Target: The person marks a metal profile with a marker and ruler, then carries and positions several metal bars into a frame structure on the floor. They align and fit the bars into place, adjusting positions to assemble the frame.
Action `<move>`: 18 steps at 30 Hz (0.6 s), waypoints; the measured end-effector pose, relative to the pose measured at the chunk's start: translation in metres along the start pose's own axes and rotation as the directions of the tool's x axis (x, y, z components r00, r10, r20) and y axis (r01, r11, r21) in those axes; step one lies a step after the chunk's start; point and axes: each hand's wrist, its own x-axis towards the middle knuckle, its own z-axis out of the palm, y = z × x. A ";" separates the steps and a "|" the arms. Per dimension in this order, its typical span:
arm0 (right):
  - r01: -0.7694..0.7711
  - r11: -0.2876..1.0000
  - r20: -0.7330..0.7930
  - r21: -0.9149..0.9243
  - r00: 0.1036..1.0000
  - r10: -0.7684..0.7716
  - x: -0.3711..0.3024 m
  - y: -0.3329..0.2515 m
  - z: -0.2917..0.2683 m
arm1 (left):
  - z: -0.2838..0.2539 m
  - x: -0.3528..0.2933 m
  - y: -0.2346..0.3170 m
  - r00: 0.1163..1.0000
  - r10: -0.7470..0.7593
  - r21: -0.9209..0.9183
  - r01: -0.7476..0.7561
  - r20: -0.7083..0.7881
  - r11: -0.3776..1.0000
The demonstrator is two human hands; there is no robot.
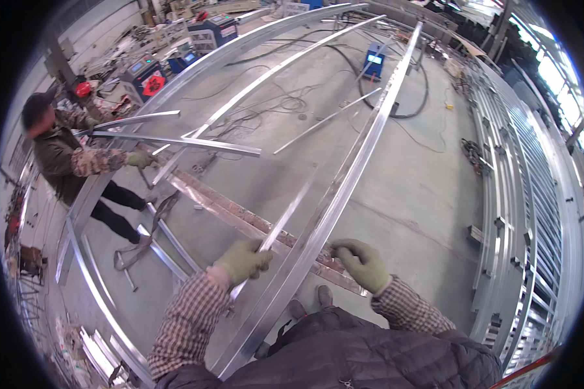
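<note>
My left hand (243, 259), in a pale green glove, is closed around a thin silvery metal bar (284, 219), which slants up and away, its far end blurred. Just right of it runs a long shiny metal beam (357, 165), stretching from beside my body to the far end of the floor. My right hand (365, 264), gloved the same way, is on the other side of this beam with its fingers bent toward it. Whatever its fingertips hold, if anything, is too small to make out. A rusty crossbar (240, 219) passes beneath the beam between my hands.
At left, a co-worker (68, 152) in gloves handles metal tubes (182, 141). More long beams (285, 63) lie parallel farther left. A blue machine (373, 61) with cables stands beyond. Stacked metal profiles (525, 194) line the right side.
</note>
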 end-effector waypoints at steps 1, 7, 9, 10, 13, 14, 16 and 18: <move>-0.055 0.993 0.077 0.105 0.996 0.047 0.015 -0.006 0.017 | 0.008 -0.031 0.005 0.999 -0.002 0.064 0.004 -0.034 0.998; -0.552 0.590 0.365 0.589 0.834 0.415 0.058 -0.007 0.072 | 0.057 -0.158 0.015 0.988 -0.093 0.266 0.124 -0.125 0.956; -0.618 0.486 0.384 0.617 0.776 0.500 0.054 -0.005 0.077 | 0.068 -0.180 0.013 0.985 -0.095 0.304 0.136 -0.146 0.943; -0.604 0.487 0.378 0.631 0.787 0.487 0.051 -0.005 0.081 | 0.072 -0.187 0.011 0.988 -0.054 0.262 0.091 -0.145 0.961; -0.540 0.496 0.313 0.680 0.826 0.469 0.043 -0.008 0.096 | 0.076 -0.201 0.001 0.984 -0.089 0.192 0.118 -0.154 0.974; -0.526 0.504 0.299 0.686 0.834 0.464 0.041 -0.009 0.101 | 0.076 -0.204 -0.004 0.983 -0.088 0.198 0.119 -0.159 0.973; -0.493 0.529 0.271 0.691 0.855 0.443 0.033 -0.012 0.110 | 0.073 -0.210 -0.019 0.985 -0.038 0.266 0.083 -0.169 0.960; -0.472 0.570 0.240 0.672 0.868 0.435 0.025 -0.016 0.120 | 0.069 -0.211 -0.040 0.984 -0.009 0.374 0.076 -0.178 0.924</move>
